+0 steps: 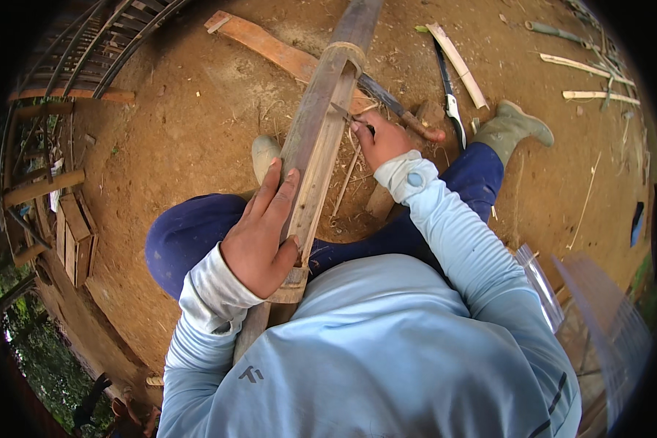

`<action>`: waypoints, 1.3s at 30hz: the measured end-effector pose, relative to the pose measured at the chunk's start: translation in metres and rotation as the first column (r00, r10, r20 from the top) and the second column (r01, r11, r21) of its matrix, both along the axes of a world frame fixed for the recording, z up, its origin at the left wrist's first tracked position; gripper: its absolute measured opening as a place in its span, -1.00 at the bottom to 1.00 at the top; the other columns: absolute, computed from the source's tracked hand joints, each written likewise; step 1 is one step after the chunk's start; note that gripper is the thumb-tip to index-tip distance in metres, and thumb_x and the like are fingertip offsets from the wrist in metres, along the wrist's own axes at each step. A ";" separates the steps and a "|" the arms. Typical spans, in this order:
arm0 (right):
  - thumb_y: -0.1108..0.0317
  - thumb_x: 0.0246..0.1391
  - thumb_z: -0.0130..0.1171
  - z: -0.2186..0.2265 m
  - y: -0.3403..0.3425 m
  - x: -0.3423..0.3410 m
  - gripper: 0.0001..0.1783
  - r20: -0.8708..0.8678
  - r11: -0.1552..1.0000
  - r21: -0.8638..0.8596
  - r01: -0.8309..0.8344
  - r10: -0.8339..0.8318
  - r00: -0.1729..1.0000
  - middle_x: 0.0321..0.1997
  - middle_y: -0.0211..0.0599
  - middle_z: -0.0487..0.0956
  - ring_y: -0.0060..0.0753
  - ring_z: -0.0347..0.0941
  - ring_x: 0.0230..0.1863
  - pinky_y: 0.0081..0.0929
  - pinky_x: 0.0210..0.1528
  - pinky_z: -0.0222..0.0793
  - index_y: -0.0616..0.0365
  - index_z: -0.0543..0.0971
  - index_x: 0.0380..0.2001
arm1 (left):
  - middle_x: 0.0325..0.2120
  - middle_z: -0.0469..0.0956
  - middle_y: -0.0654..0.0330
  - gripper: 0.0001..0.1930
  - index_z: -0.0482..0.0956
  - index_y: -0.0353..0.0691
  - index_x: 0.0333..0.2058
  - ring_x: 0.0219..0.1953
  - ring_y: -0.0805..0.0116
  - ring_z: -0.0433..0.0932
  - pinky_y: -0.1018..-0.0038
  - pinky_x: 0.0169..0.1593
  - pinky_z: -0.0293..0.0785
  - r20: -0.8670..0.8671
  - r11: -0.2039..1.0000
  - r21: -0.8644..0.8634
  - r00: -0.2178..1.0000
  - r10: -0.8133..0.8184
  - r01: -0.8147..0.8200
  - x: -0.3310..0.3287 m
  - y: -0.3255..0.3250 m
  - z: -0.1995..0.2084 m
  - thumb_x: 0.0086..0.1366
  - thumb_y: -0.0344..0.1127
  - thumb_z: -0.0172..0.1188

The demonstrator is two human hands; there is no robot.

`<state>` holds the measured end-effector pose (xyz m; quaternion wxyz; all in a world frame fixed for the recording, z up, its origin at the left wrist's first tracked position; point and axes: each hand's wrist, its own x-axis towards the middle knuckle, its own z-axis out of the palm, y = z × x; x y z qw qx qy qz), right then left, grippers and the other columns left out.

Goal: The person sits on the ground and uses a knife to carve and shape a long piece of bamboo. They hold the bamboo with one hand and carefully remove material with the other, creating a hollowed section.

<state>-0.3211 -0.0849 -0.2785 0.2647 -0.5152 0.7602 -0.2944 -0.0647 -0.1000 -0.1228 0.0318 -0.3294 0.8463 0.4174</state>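
A long bamboo pole [315, 131], cut open lengthwise along one side, slants from my lap toward the far edge. On its near part my left hand [259, 241] lies with fingers stretched along the surface and the thumb at the edge of the opening. My right hand [384, 139] is closed in a pinch at the pole's right side, farther up. From its fingertips a small pointed blade [342, 112] reaches over the opening; its handle is hidden in the hand. A raised ring [343, 51] circles the pole beyond the blade.
On the dirt ground lie a wooden-handled machete [420, 127], a saw with a black and white handle [454, 117], a split strip [458, 66] and an orange-brown plank [263, 45]. Bamboo pieces [588, 66] lie far right. A wooden crate [77, 237] stands left, a clear plastic sheet [598, 314] right.
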 end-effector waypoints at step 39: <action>0.07 0.26 0.06 0.006 -0.008 -0.012 -0.72 -0.003 0.991 0.092 -0.093 0.094 0.996 -0.43 0.04 0.58 0.20 0.56 -0.32 -0.01 -0.24 0.41 0.00 0.54 -0.15 | 0.40 -0.14 -0.31 -0.13 -0.07 -0.42 0.39 0.44 -0.19 -0.04 0.33 0.41 0.02 -0.003 1.000 0.017 1.000 0.015 -0.015 0.003 -0.003 0.002 0.07 -0.59 0.05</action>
